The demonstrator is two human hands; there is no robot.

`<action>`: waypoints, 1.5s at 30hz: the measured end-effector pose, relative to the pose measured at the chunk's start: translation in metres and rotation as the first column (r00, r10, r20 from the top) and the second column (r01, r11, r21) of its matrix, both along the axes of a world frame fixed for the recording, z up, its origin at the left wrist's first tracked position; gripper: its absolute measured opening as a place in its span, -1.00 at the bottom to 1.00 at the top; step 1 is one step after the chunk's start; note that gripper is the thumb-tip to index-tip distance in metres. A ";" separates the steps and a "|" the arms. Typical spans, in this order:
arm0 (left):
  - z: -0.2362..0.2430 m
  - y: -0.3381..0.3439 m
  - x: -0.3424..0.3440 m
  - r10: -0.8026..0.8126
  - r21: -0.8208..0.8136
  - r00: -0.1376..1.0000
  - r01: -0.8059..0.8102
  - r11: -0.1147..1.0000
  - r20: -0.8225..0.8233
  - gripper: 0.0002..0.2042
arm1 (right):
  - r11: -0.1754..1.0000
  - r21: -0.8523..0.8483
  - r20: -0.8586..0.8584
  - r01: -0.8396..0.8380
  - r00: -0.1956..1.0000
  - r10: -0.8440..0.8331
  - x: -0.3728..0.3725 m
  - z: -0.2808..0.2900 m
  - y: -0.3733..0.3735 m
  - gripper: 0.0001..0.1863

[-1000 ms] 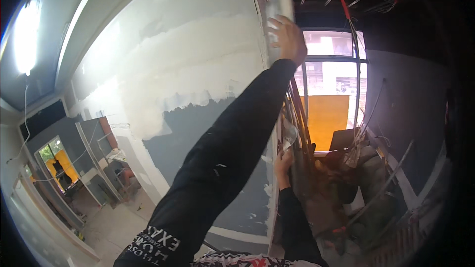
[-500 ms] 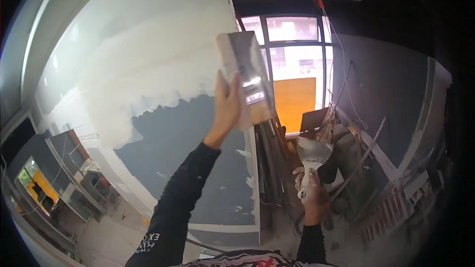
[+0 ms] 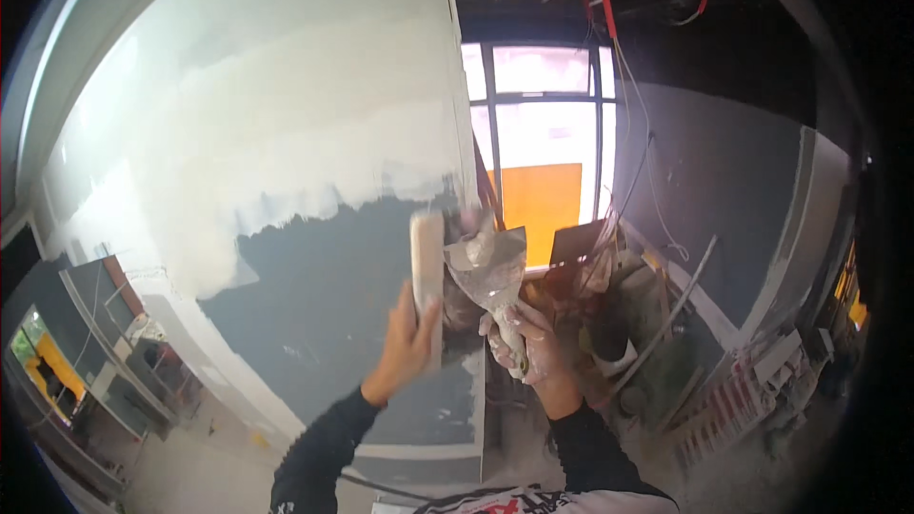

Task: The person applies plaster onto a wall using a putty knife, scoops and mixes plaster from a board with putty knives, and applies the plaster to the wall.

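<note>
My left hand (image 3: pixel 402 354) grips a wide plastering trowel (image 3: pixel 427 252), held upright with its pale long edge toward me. Its metal face is turned to the right and blurred. In my right hand (image 3: pixel 535 347) is a putty knife (image 3: pixel 493 276), blade up, with a lump of putty (image 3: pixel 483 247) on the blade. The blade's left corner is at or very near the trowel's face; whether they touch I cannot tell. Behind the tools stands a wall (image 3: pixel 324 295), its upper part coated in whitish putty down to a ragged edge, with bare grey board below.
A window (image 3: pixel 543 124) with an orange panel (image 3: pixel 543 214) in front is beyond the wall's right edge. Leaning boards, hanging cables (image 3: pixel 647 133) and a slanting pole (image 3: pixel 671 314) crowd the right side. White-and-red slatted material (image 3: pixel 728 409) lies at lower right.
My left hand has lowered the trowel and turned it edge-on. My right hand has brought the putty knife up and left, against or close beside the trowel; putty now shows on its blade.
</note>
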State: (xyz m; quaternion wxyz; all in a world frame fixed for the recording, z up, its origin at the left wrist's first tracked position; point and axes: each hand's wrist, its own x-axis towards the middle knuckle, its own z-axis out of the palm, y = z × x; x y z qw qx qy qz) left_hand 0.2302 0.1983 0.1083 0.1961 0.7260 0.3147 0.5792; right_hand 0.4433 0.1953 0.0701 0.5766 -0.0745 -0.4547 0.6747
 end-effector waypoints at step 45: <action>0.034 -0.010 -0.034 0.152 0.134 0.985 -0.162 0.978 0.079 -0.61 | 0.964 -0.167 -0.157 -0.208 0.971 0.182 -0.022 -0.024 0.002 -0.82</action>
